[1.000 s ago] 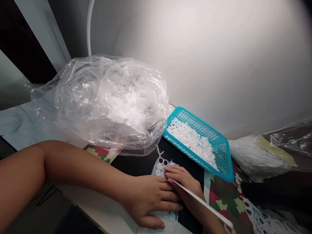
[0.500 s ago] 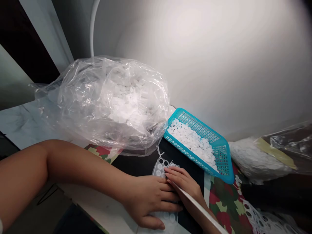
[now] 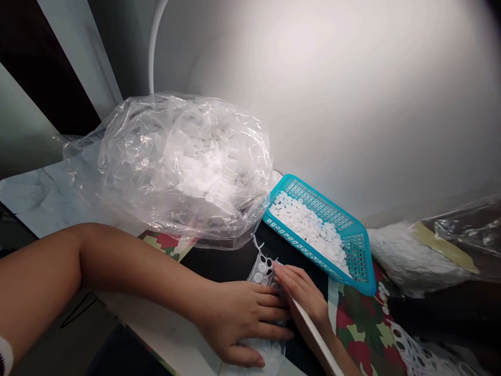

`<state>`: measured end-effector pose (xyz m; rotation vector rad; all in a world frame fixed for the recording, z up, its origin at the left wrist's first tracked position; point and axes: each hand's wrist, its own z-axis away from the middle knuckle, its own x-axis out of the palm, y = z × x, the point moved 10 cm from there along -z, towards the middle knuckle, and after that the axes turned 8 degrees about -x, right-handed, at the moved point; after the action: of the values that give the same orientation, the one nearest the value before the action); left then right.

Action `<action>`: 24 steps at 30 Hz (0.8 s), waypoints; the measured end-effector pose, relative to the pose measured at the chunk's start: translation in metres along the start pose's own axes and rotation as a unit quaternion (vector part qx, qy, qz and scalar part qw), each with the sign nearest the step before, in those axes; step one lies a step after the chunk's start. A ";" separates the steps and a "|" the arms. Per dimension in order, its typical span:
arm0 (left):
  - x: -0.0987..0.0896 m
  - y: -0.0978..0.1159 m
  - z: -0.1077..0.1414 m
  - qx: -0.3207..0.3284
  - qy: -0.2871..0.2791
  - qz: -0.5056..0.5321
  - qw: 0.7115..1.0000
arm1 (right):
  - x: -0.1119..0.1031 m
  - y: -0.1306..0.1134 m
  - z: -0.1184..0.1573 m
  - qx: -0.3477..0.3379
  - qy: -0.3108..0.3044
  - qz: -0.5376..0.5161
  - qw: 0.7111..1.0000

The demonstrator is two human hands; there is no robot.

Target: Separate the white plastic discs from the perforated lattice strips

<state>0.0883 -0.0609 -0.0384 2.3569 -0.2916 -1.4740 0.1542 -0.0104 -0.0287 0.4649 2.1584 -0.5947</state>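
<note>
My left hand point(image 3: 245, 318) lies palm down with its fingers spread, pressing on a translucent plastic sheet point(image 3: 261, 272) that carries rows of small round white pieces. Holes show at the sheet's far end. Just to the right, my right hand point(image 3: 307, 300) is closed around a thin, stiff white strip point(image 3: 315, 330), seen nearly edge-on. The strip's tip meets the sheet near the holes, and its other end runs down past the bottom edge of the view. Both hands cover much of the sheet, which rests on a black mat point(image 3: 219, 265).
Beyond the hands, a blue plastic basket point(image 3: 370, 263) holds many small white discs point(image 3: 309, 222). A large clear bag point(image 3: 129, 156) of white pieces bulges at the left. Another filled bag point(image 3: 407, 253) sits at the right, above ring-shaped plastic scraps point(image 3: 420, 350). A wall point(image 3: 332, 104) rises behind.
My right hand has shifted slightly right and down, and the strip has turned steeper. More of the sheet's far end shows. My left hand stays in place.
</note>
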 end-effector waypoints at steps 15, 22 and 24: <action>0.003 -0.002 0.001 -0.007 -0.001 0.022 1.000 | 0.013 -0.005 -0.028 0.018 -0.033 -0.167 0.985; 0.005 -0.003 0.001 -0.011 -0.007 0.021 1.000 | 0.019 -0.002 -0.022 0.031 -0.057 -0.159 0.985; 0.006 -0.003 0.001 -0.014 -0.013 0.019 1.000 | 0.020 0.000 -0.020 0.036 -0.057 -0.162 0.985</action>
<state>0.0900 -0.0601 -0.0453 2.2992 -0.3193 -1.4821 0.1303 0.0027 -0.0337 0.1121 2.1222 -0.8587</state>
